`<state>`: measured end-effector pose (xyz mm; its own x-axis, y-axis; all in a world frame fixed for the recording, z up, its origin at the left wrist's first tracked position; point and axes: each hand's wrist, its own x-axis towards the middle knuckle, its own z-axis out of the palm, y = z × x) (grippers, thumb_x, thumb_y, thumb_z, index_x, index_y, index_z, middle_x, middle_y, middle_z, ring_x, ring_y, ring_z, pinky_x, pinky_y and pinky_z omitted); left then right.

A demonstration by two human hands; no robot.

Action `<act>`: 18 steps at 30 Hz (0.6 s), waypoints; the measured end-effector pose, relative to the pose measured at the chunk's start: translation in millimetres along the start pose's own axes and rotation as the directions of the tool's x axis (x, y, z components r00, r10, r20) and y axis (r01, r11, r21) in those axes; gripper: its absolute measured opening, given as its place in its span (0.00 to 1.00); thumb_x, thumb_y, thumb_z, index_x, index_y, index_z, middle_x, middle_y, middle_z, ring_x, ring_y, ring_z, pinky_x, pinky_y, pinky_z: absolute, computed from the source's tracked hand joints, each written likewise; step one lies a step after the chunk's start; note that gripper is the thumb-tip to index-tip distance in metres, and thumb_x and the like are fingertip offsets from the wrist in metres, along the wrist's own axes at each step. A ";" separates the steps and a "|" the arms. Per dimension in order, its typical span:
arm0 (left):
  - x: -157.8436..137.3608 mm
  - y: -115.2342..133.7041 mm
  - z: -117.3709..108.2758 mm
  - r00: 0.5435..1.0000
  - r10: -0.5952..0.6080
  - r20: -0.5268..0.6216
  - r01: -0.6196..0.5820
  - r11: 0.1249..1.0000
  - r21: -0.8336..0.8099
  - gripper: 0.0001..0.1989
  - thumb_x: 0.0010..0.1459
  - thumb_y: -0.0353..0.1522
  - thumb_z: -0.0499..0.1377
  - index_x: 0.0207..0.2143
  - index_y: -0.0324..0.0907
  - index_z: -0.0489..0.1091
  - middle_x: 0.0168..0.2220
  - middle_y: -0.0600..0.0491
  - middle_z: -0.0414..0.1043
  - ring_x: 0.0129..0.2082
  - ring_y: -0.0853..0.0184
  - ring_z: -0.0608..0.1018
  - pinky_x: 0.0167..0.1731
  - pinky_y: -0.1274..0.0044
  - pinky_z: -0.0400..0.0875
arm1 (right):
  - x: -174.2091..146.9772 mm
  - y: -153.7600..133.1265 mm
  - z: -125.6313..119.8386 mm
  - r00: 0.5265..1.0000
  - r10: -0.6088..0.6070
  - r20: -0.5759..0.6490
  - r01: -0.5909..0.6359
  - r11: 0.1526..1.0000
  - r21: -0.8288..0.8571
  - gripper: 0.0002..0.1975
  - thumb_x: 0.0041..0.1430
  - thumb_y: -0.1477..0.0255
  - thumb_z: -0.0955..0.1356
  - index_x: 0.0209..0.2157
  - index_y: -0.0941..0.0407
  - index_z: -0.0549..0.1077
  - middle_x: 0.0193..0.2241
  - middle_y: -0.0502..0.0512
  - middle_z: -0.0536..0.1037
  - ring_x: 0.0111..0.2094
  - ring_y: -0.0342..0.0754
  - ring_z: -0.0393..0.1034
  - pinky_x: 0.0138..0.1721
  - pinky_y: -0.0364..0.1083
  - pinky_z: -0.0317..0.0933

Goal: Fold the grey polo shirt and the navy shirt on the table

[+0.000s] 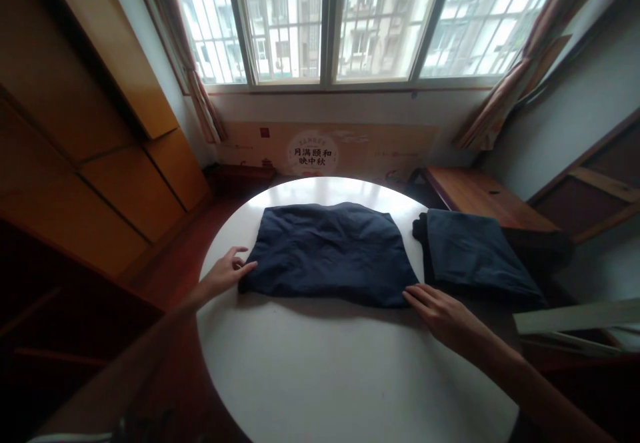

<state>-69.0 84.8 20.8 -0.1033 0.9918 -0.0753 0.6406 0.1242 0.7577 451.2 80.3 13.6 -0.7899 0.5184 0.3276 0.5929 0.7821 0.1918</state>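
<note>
A: What is seen first?

B: The middle and lower frame are filled by a white round table (310, 376).

A: And on it?

B: A dark blue cloth (330, 253) is spread across the centre as a wide, roughly rectangular panel. Next in size, a folded bundle (480, 246) is seen at the right; whether it is borne by the table cannot be told.

A: How much is done?

B: The bundle can be judged finished. The cloth is laid out, but its middle is creased and its lower edge wavy, so smoothing seems to be left.

A: And the hands?

B: The cloth's left edge is met by the thumb of the left hand (233, 269), its fingers parted and loosely curled. The lower right corner is touched by the right hand's (435, 303) fingertips; whether it is pinched cannot be told.
</note>
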 end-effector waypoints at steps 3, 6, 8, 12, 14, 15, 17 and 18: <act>-2.2 1.3 1.9 1.000 -0.015 -0.026 0.016 1.000 0.024 0.28 0.47 0.52 0.63 0.40 0.39 0.72 0.32 0.48 0.77 0.31 0.61 0.78 0.29 0.75 0.70 | -3.9 2.1 -1.5 1.000 0.001 -0.004 -0.001 0.999 -0.040 0.23 0.49 0.91 0.59 0.41 0.60 0.76 0.37 0.61 0.78 0.38 0.51 0.74 0.40 0.48 0.72; -2.5 -2.8 2.5 1.000 -0.004 -0.014 0.005 0.999 0.051 0.24 0.43 0.51 0.65 0.31 0.40 0.73 0.28 0.49 0.75 0.28 0.62 0.76 0.27 0.75 0.68 | -6.0 -3.0 -7.9 1.000 0.012 -0.020 -0.013 0.999 -0.047 0.24 0.49 0.91 0.59 0.41 0.61 0.76 0.36 0.60 0.78 0.38 0.50 0.74 0.40 0.47 0.72; -4.0 -7.2 2.4 0.999 0.032 -0.005 -0.031 0.999 0.025 0.24 0.41 0.52 0.65 0.29 0.40 0.72 0.26 0.51 0.74 0.27 0.63 0.76 0.26 0.76 0.67 | -8.8 -7.9 -11.0 0.999 0.013 -0.042 -0.015 0.999 -0.045 0.24 0.49 0.92 0.59 0.42 0.61 0.76 0.36 0.59 0.79 0.38 0.50 0.75 0.40 0.47 0.72; -19.2 -19.7 -3.0 0.998 -0.038 0.042 0.043 0.992 -0.118 0.29 0.38 0.53 0.66 0.35 0.42 0.67 0.22 0.56 0.70 0.22 0.66 0.73 0.22 0.78 0.63 | -22.7 -23.5 -16.9 1.000 0.002 -0.025 -0.001 0.999 0.035 0.24 0.50 0.91 0.59 0.41 0.60 0.77 0.34 0.58 0.79 0.36 0.49 0.74 0.38 0.46 0.72; -33.2 -25.6 -10.6 0.993 -0.092 0.078 0.102 0.986 -0.133 0.30 0.37 0.53 0.66 0.35 0.43 0.65 0.20 0.59 0.69 0.20 0.67 0.72 0.21 0.78 0.63 | -32.3 -35.0 -24.7 1.000 -0.002 0.001 0.002 0.996 0.089 0.22 0.52 0.90 0.59 0.40 0.59 0.77 0.33 0.57 0.79 0.34 0.48 0.74 0.37 0.45 0.72; -40.5 -26.6 -15.4 0.991 -0.100 0.084 0.108 0.989 -0.099 0.30 0.37 0.53 0.66 0.35 0.43 0.64 0.20 0.59 0.68 0.20 0.67 0.72 0.22 0.78 0.63 | -35.9 -40.8 -30.7 1.000 0.004 0.023 -0.007 0.993 0.115 0.20 0.53 0.89 0.59 0.38 0.58 0.77 0.32 0.57 0.78 0.34 0.48 0.74 0.36 0.45 0.71; -52.1 -20.6 -24.5 0.997 -0.061 0.047 0.058 0.996 0.066 0.28 0.37 0.52 0.67 0.34 0.43 0.66 0.21 0.59 0.68 0.23 0.64 0.73 0.24 0.76 0.66 | -35.6 -50.4 -45.8 0.996 0.030 0.081 -0.043 0.984 0.173 0.16 0.57 0.85 0.61 0.35 0.56 0.77 0.31 0.56 0.78 0.32 0.48 0.73 0.35 0.45 0.70; -54.9 -12.4 -26.8 1.000 -0.003 0.013 0.000 0.985 0.175 0.26 0.39 0.51 0.66 0.34 0.43 0.67 0.23 0.57 0.69 0.26 0.63 0.74 0.27 0.74 0.68 | -29.6 -53.6 -53.6 0.994 0.058 0.087 -0.075 0.976 0.204 0.13 0.59 0.81 0.62 0.34 0.55 0.77 0.31 0.56 0.78 0.32 0.47 0.73 0.35 0.45 0.70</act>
<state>-91.7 28.0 32.9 -0.0951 0.9918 -0.0858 0.7637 0.1280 0.6327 451.2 4.5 43.2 -0.7646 0.5913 0.2562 0.6060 0.7950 -0.0264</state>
